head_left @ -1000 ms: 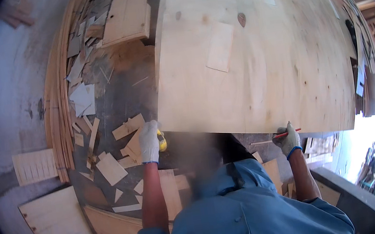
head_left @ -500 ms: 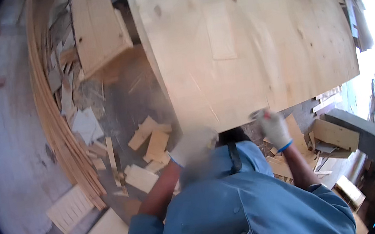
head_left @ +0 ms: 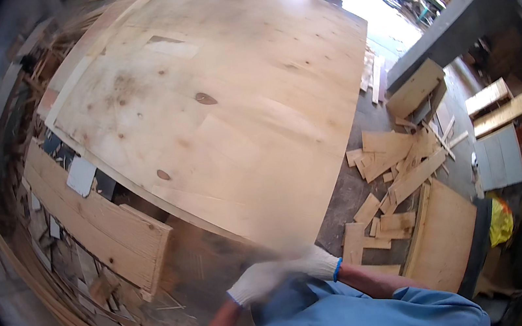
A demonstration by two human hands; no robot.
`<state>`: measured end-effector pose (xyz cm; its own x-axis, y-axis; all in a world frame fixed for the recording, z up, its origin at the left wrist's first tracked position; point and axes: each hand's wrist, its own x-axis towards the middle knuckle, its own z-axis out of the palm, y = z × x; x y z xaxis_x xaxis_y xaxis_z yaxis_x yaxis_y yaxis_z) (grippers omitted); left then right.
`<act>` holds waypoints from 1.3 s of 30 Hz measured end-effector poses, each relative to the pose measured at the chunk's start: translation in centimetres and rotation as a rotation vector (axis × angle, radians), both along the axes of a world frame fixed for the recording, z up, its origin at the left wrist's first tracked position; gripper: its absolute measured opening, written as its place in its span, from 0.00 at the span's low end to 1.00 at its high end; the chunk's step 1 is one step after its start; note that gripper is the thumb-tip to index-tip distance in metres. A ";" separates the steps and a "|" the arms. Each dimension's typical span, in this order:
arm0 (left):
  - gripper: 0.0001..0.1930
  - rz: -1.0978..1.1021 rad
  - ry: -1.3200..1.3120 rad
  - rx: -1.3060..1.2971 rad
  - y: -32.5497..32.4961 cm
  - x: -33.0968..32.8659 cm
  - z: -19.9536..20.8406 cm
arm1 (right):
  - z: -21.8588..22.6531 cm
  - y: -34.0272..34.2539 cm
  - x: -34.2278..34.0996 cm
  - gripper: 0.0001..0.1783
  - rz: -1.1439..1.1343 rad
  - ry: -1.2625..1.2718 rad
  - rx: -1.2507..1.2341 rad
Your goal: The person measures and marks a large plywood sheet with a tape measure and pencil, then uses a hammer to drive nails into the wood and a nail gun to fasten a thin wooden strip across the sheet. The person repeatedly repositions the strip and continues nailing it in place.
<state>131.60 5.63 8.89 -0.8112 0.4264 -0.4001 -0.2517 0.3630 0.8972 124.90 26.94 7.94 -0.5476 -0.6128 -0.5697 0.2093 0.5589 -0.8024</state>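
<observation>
A large pale plywood sheet [head_left: 270, 135] with dark knots spreads out in front of me. At its near corner my two hands, in white knit gloves with blue cuffs, come together close to my body. My left hand [head_left: 257, 282] reaches in from the left, its fingertips meeting or overlapping the right glove. My right hand [head_left: 318, 263] lies beside the corner of the sheet. A blurred smear covers the fingers of both hands, so whether they hold anything does not show. Touch between gloves and sheet cannot be made out either.
A long board [head_left: 97, 217] and heaped offcuts lie to the left. Wood scraps [head_left: 400, 164] cover the floor at right, near a leaning panel [head_left: 442, 235]. Behind them runs a grey beam [head_left: 453, 19]. A yellow bag [head_left: 499, 220] sits far right.
My view has turned toward the right, so the sheet now appears slanted. My hands, apart before at the sheet's near edge, have drawn together at its near corner.
</observation>
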 end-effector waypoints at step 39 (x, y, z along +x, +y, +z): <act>0.19 -0.608 0.281 -0.660 -29.8 -22.4 -3.2 | -6.1 -2.1 8.1 0.20 -1.578 0.077 0.549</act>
<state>109.24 -24.12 5.73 -0.6274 0.5655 -0.5353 0.3428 0.8178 0.4622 133.02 24.84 1.82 -0.4266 0.7787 -0.4600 0.7745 0.0517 -0.6305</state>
